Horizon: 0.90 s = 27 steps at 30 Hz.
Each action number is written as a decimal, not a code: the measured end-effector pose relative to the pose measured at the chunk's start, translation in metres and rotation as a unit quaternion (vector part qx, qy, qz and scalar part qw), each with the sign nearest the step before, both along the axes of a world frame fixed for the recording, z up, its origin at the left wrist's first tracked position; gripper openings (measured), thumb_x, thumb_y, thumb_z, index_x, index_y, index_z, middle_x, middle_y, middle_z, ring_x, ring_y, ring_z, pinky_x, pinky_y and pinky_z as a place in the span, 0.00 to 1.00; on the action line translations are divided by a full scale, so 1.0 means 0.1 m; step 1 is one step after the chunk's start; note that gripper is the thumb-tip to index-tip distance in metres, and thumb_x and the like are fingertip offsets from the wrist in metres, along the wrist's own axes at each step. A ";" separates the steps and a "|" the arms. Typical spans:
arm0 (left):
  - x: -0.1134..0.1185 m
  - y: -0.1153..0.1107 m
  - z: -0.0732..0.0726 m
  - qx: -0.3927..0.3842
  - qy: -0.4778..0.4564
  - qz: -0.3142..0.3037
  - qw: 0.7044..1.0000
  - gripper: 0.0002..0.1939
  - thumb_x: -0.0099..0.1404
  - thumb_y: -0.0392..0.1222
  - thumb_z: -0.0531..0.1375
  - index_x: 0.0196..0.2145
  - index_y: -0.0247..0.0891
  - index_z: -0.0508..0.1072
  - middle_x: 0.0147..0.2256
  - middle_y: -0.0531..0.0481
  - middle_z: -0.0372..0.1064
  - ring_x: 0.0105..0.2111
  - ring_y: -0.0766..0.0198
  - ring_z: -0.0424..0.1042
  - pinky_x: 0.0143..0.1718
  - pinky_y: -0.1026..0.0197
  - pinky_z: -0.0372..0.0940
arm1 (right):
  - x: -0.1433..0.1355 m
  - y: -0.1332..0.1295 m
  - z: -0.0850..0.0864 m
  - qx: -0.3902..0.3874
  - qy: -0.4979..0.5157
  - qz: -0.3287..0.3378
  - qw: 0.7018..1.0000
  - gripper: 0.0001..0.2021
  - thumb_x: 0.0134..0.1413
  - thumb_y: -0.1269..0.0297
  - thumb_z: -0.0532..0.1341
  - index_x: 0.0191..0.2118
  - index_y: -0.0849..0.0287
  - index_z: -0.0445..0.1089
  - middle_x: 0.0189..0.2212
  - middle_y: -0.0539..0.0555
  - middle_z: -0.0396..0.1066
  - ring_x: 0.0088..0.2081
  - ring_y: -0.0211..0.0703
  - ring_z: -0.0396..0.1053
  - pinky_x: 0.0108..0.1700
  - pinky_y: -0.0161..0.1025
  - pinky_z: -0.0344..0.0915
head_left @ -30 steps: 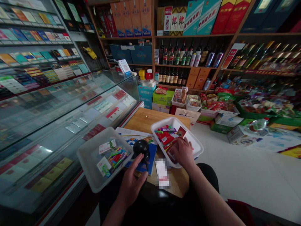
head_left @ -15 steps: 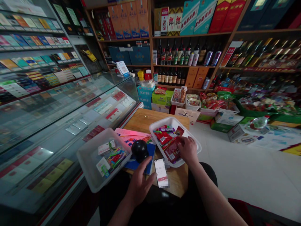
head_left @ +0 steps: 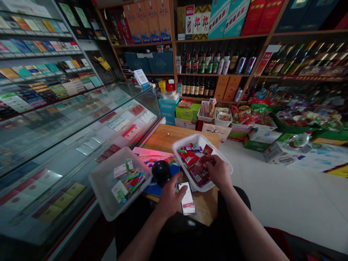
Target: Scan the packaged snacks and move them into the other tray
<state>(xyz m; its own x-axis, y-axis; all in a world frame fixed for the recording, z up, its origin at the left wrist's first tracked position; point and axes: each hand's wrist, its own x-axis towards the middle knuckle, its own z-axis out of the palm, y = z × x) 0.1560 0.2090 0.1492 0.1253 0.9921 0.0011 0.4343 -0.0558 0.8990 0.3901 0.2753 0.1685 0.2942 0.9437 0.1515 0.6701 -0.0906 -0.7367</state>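
Observation:
My right hand [head_left: 219, 171] reaches into the white plastic bin [head_left: 231, 167] on the right. Its fingers are pinched on the upper right edge of a dark red packet [head_left: 199, 171]. Beside that packet lie a bright red packet [head_left: 188, 158] and several small colourful wrapped pieces. My left hand [head_left: 170, 195], thumb and fingers apart and empty, hovers at the left edge of a phone [head_left: 187, 203] with a lit white screen. Just beyond it stands a black rounded device [head_left: 161, 172] on a blue folder [head_left: 175, 170]. A translucent bin [head_left: 99, 188] on the left holds small boxes and colourful packs.
A wooden table [head_left: 174, 135] carries the right bin, the phone and a pink printed sheet [head_left: 146, 154]. Along the left runs a glass display counter [head_left: 108, 119]. Shelves of bottles [head_left: 201, 63] and boxed snacks [head_left: 251, 116] line the back and right.
My left hand has moved right and slightly up, toward the phone. My right hand has shifted slightly, its fingers now drawn together at the dark red packet's edge.

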 end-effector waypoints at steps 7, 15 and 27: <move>0.15 0.26 0.12 0.033 -0.037 -0.034 0.998 0.26 0.64 0.39 0.61 0.60 0.41 0.71 0.60 0.45 0.70 0.61 0.51 0.68 0.66 0.44 0.58 | 0.02 0.06 0.13 0.029 0.162 -0.008 0.986 0.15 0.49 0.59 0.62 0.44 0.55 0.76 0.34 0.52 0.79 0.33 0.46 0.76 0.37 0.41 0.70; -0.09 0.24 0.32 0.036 -0.075 0.004 0.997 0.25 0.66 0.42 0.62 0.61 0.42 0.70 0.60 0.47 0.71 0.61 0.52 0.68 0.65 0.48 0.60 | -0.18 0.15 0.19 0.042 0.179 -0.017 0.983 0.17 0.50 0.60 0.63 0.45 0.58 0.77 0.37 0.55 0.80 0.35 0.48 0.77 0.39 0.43 0.71; -0.79 0.38 0.45 0.163 0.033 0.053 0.985 0.44 0.67 0.48 0.63 0.73 0.44 0.44 0.71 0.39 0.50 0.70 0.49 0.53 0.69 0.42 0.51 | -0.97 0.46 0.36 0.063 0.023 0.114 0.991 0.20 0.60 0.63 0.60 0.57 0.59 0.71 0.49 0.59 0.78 0.51 0.51 0.76 0.56 0.47 0.68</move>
